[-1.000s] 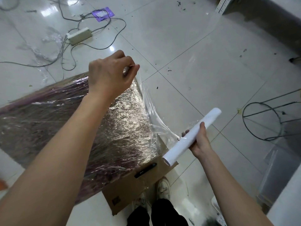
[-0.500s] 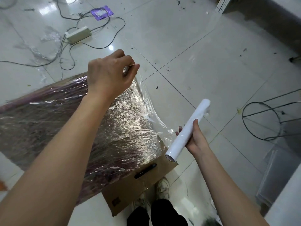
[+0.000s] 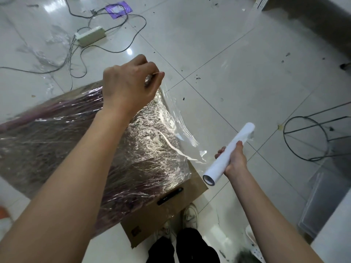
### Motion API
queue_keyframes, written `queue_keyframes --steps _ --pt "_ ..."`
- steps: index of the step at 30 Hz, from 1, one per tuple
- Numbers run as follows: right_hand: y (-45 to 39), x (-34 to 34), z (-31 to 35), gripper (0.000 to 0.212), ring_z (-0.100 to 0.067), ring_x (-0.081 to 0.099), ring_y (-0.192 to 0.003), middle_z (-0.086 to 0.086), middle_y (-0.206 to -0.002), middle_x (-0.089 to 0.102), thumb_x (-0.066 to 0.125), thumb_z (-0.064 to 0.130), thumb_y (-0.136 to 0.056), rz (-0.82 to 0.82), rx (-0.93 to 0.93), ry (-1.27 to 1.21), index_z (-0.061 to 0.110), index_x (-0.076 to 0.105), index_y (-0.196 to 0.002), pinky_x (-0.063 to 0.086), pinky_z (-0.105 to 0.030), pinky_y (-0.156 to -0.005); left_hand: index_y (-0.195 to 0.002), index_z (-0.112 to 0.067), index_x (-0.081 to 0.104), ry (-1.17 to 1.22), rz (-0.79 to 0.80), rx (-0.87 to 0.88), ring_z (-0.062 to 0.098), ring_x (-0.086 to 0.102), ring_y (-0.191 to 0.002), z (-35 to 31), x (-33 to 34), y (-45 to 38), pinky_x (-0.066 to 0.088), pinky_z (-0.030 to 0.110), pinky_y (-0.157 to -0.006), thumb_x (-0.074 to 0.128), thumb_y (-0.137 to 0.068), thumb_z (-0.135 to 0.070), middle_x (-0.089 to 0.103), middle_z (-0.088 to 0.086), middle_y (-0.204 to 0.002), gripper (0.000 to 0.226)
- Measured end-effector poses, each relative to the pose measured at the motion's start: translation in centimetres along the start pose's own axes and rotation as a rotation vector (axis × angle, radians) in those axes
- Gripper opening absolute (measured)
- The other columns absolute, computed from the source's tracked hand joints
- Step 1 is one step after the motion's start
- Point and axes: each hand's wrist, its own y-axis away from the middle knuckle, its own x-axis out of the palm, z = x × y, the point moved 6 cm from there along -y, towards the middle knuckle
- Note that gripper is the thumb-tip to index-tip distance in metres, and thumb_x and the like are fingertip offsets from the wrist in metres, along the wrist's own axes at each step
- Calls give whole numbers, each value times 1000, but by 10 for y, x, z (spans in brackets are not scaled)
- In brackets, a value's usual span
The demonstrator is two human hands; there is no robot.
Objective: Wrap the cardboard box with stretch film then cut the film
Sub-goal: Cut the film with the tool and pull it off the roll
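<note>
A large cardboard box [image 3: 167, 211] lies tilted on the floor, mostly covered in crinkled stretch film [image 3: 144, 141]. My left hand [image 3: 129, 88] is above the box's far corner, fingers curled round a small silvery tool at the film's upper edge. A clear sheet of film [image 3: 182, 133] runs from that corner down to the white film roll [image 3: 224, 160]. My right hand [image 3: 235, 158] grips the roll at its middle, just right of the box's near corner.
A power strip [image 3: 90, 36] with tangled cables lies on the tiled floor at the back left, with film scraps nearby. A black wire stand [image 3: 307, 139] is at the right, a clear plastic bin [image 3: 322, 202] below it. My shoes [image 3: 190, 217] touch the box's near edge.
My right hand has tilted the roll steeper and shifted it slightly right, so the film sheet between box and roll is pulled out. My left hand stays at the corner.
</note>
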Motion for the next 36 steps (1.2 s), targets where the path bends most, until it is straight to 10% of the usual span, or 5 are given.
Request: queue_keyframes --steps 11,14,19,25,36 --pt "-11 -32 3 46 -19 59 -63 -5 -75 60 44 49 -94 -124 -42 -99 5 56 -92 50 -32 -62 -89 -23 70 -2 5 -9 30 62 -67 3 1 -2 26 28 -57 42 -93 -49 64 -1 -86 39" --pt "-10 -31 4 57 -27 64 -105 -9 -113 65 44 47 -94 -173 -78 -90 -1 55 -122 50 -40 -91 -89 -23 70 5 3 -11 30 61 -67 5 1 -3 27 28 -57 41 -93 -50 65 -1 -87 40" --pt "-11 -38 4 46 -18 57 -59 -2 -71 59 46 50 -92 -220 -121 -128 7 59 -101 48 -29 -63 -86 -21 70 4 -6 -10 32 60 -63 2 0 0 24 28 -56 43 -93 -48 63 0 -83 38" --pt "-18 -53 -6 62 -33 51 -119 -13 -131 55 39 51 -93 -350 -75 -2 4 47 -132 40 -38 -99 -83 -21 70 -9 -11 0 32 58 -57 -2 0 3 25 27 -55 46 -93 -47 63 0 -80 37" --pt "-12 -65 -7 52 -32 50 -120 -12 -132 53 42 40 -95 -389 -137 27 5 42 -134 38 -40 -101 -78 -22 70 6 -37 14 31 57 -50 -4 0 4 24 24 -53 51 -91 -44 62 -3 -74 32"
